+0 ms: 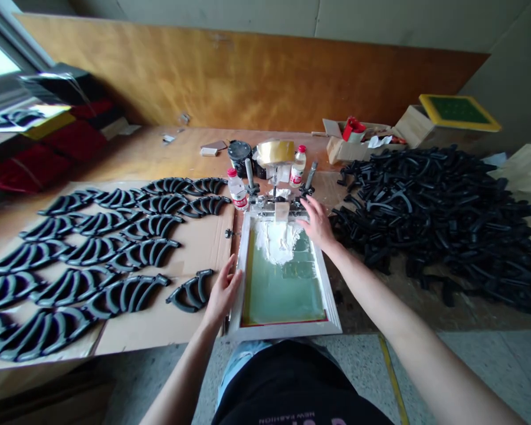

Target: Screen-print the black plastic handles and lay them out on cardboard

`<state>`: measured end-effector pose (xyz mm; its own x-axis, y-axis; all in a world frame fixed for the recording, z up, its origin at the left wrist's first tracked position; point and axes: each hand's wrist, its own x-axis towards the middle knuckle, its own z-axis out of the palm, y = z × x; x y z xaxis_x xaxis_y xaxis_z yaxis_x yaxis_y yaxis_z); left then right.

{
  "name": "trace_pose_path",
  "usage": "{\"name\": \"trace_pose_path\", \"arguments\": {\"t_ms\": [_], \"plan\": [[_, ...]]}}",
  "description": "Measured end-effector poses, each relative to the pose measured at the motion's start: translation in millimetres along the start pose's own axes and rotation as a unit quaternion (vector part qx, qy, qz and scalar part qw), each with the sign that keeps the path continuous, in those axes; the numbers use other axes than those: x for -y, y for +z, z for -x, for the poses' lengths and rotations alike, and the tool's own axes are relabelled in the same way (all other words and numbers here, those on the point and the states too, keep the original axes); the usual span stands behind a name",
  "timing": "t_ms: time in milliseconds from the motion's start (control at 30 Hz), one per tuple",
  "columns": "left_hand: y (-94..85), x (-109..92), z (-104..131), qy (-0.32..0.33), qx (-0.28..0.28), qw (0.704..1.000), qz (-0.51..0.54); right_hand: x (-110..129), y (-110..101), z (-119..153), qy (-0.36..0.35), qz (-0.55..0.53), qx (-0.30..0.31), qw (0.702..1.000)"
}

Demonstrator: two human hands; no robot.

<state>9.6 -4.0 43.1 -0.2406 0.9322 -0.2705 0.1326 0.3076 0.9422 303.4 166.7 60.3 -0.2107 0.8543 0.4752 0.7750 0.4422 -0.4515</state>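
Observation:
A screen-printing frame with a green mesh lies flat in front of me. White ink is smeared over its far part, with a small pale squeegee at the far edge. My left hand is at the frame's left rim, its fingers apart with nothing visible in them; whether it touches the rim I cannot tell. Over the far right corner, near the metal hinge clamp, my right hand has its fingers spread. A single black curved plastic part lies left of my left hand.
Rows of black curved parts cover the cardboard at left. A large heap of similar parts is at right. Behind the frame stand two red-capped bottles, a black tub and a tape roll. An open carton sits farther right.

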Motion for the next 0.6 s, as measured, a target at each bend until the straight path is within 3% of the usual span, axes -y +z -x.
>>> {"name": "trace_pose_path", "arguments": {"t_ms": [100,200,267,333,433,500,600], "plan": [[5.7,23.2,-9.2,-0.002,0.017,0.999,-0.04,37.5,18.5,-25.6,-0.063,0.058,0.092,0.992],[5.8,31.0,-13.4,-0.004,0.025,0.998,-0.059,56.4,29.7,-19.0,-0.062,0.111,0.188,0.974],[5.2,32.1,-13.3,-0.006,0.032,0.998,-0.054,58.0,25.9,-1.4,-0.099,0.119,0.221,0.963],[5.5,31.6,-11.9,-0.006,0.036,0.998,-0.043,55.2,14.2,15.8,-0.179,0.096,0.249,0.947],[7.3,26.8,-9.1,-0.012,0.035,0.999,-0.035,49.9,-4.2,24.7,-0.263,0.044,0.293,0.918],[8.6,20.9,-6.8,-0.018,0.025,0.999,-0.037,48.1,-7.2,21.8,-0.252,0.024,0.286,0.924],[9.8,12.0,-3.2,-0.021,0.014,0.999,-0.033,46.6,3.5,24.4,-0.219,0.022,0.204,0.954]]}}
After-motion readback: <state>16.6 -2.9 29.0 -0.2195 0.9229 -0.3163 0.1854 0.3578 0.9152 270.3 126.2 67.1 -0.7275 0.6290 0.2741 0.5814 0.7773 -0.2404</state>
